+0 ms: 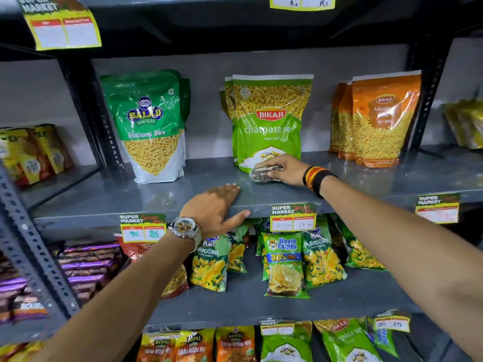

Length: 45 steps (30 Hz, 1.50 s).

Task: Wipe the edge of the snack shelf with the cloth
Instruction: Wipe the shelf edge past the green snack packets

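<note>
Cloth on the snack shelf, just in front of the Bikaji bag

Our right hand (pixel 283 169) closes around the crumpled cloth (pixel 264 173), pressing it on the grey shelf (pixel 130 197) against the Bikaji chatpata sev bag (pixel 269 121); our left hand (pixel 214 210) lies open, gripping the shelf's front edge, holding nothing.

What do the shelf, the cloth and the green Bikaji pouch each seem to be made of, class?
Shelf: probably grey painted metal, smooth with a dull sheen, on perforated uprights. Cloth: soft woven fabric, crumpled under the right hand. Green Bikaji pouch: glossy plastic film, showing glare and wrinkles.
</note>
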Tool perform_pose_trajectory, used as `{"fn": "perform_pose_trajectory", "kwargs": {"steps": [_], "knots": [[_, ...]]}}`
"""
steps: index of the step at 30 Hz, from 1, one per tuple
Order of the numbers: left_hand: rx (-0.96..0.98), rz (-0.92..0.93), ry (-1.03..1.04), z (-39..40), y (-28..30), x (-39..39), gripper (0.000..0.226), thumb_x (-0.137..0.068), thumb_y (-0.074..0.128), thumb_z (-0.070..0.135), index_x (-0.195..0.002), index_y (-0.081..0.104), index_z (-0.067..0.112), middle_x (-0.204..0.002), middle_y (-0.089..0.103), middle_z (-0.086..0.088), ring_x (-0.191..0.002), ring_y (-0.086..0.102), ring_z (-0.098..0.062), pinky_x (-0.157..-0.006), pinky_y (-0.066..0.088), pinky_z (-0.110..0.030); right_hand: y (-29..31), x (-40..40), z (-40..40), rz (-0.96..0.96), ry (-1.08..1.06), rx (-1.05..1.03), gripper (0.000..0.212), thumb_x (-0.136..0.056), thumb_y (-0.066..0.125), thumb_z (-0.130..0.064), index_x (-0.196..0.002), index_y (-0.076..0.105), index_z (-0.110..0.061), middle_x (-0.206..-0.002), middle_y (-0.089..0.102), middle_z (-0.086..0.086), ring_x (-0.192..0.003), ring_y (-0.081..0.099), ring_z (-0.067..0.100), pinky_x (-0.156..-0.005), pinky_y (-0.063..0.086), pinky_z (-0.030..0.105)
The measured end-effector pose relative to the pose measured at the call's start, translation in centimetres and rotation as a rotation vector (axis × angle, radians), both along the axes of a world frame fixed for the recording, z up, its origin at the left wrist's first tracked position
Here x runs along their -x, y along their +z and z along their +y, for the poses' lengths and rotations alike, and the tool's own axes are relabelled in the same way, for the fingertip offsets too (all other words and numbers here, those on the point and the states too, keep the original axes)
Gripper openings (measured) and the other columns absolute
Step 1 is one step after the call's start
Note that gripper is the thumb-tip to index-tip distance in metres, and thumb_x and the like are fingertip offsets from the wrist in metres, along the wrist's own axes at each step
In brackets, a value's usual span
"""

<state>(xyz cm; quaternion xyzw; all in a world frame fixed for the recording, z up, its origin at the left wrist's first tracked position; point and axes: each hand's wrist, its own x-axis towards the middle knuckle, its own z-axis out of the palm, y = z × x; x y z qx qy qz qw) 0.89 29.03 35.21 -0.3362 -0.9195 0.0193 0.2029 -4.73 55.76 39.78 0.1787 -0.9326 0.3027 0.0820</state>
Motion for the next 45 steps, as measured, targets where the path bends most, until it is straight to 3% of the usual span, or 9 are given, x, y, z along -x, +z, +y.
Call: {"fn": "perform_pose_trajectory", "kwargs": {"steps": [8,13,17,21,25,28,32,42,45], "knots": [[0.008,-0.006,0.165,-4.7,0.5,0.1,0.097,-0.087,0.018,0.084,-0.155,0.038,0.017,-0.158,0.043,-0.003,-0.14,0.047,-0.024,-0.11,0.043,-0.044,0.2,2.6,-7.2,0.147,-0.115,-0.098,0.036,-0.091,0.059,-0.015,-0.122,0.067,-0.031,-0.13,0.064,0.003,-0.119,0.058,0.026,-0.099,0.045,0.031],[-0.011,-0.003,0.196,-4.7,0.1,0.3,0.107,-0.082,0.009,0.089,-0.154,0.04,0.016,-0.157,0.045,-0.004,-0.141,0.046,-0.023,-0.113,0.041,-0.042,-2.1,3.4,-8.8,0.189,-0.295,-0.312,0.04,-0.093,0.05,-0.021,-0.127,0.057,-0.039,-0.133,0.06,0.004,-0.126,0.048,0.037,-0.106,0.032,0.051],[0.011,-0.004,0.191,-4.9,0.1,0.1,0.1,-0.086,0.015,0.085,-0.155,0.037,0.017,-0.159,0.042,-0.003,-0.143,0.043,-0.021,-0.113,0.039,-0.039,-1.4,1.9,-6.8,0.099,-0.096,-0.24,0.039,-0.097,0.048,-0.022,-0.132,0.054,-0.039,-0.145,0.052,0.002,-0.134,0.045,0.03,-0.11,0.032,0.048],[0.004,-0.012,0.181,-5.2,0.1,0.1,0.097,-0.087,0.019,0.085,-0.153,0.039,0.016,-0.157,0.045,-0.004,-0.142,0.045,-0.022,-0.112,0.04,-0.039,0.4,-5.9,-3.4,-0.058,0.236,-0.134,0.039,-0.098,0.053,-0.015,-0.134,0.056,-0.029,-0.135,0.057,-0.011,-0.118,0.056,0.005,-0.098,0.041,0.012],[-0.013,-0.018,0.174,-5.4,0.1,0.2,0.096,-0.089,0.02,0.085,-0.15,0.043,0.015,-0.155,0.047,-0.006,-0.138,0.049,-0.025,-0.108,0.047,-0.043,1.9,-9.1,0.5,-0.107,0.193,-0.039,0.035,-0.097,0.056,-0.023,-0.126,0.057,-0.043,-0.138,0.058,-0.004,-0.128,0.053,0.022,-0.109,0.042,0.039],[-0.023,-0.032,0.179,-5.3,0.2,-0.1,0.097,-0.087,0.018,0.087,-0.151,0.042,0.017,-0.157,0.045,-0.004,-0.14,0.047,-0.025,-0.107,0.048,-0.046,2.1,-7.2,1.7,-0.043,0.013,0.138,0.038,-0.097,0.053,-0.007,-0.12,0.059,-0.037,-0.143,0.05,-0.004,-0.132,0.045,0.013,-0.107,0.037,0.029],[-0.017,-0.026,0.169,-5.4,0.2,-0.2,0.094,-0.089,0.02,0.085,-0.154,0.037,0.018,-0.16,0.041,-0.003,-0.144,0.042,-0.023,-0.111,0.044,-0.045,1.4,-3.6,1.5,-0.007,-0.132,0.055,0.037,-0.097,0.051,-0.004,-0.128,0.062,-0.023,-0.148,0.046,0.002,-0.136,0.043,0.023,-0.102,0.038,0.027],[0.001,-0.039,0.187,-5.0,0.2,0.2,0.102,-0.084,0.013,0.087,-0.156,0.034,0.018,-0.161,0.039,-0.002,-0.144,0.041,-0.021,-0.115,0.039,-0.042,0.2,-6.7,2.5,-0.106,0.167,-0.07,0.035,-0.098,0.055,-0.019,-0.129,0.06,-0.034,-0.138,0.057,-0.013,-0.128,0.05,0.002,-0.104,0.041,0.02],[0.014,-0.044,0.204,-4.5,0.5,-0.3,0.099,-0.086,0.015,0.087,-0.157,0.034,0.02,-0.16,0.039,-0.001,-0.143,0.042,-0.022,-0.114,0.039,-0.044,0.8,-7.8,6.4,-0.037,0.125,0.065,0.034,-0.097,0.056,-0.017,-0.128,0.062,-0.03,-0.134,0.06,-0.01,-0.126,0.052,0.005,-0.108,0.04,0.024]]}}
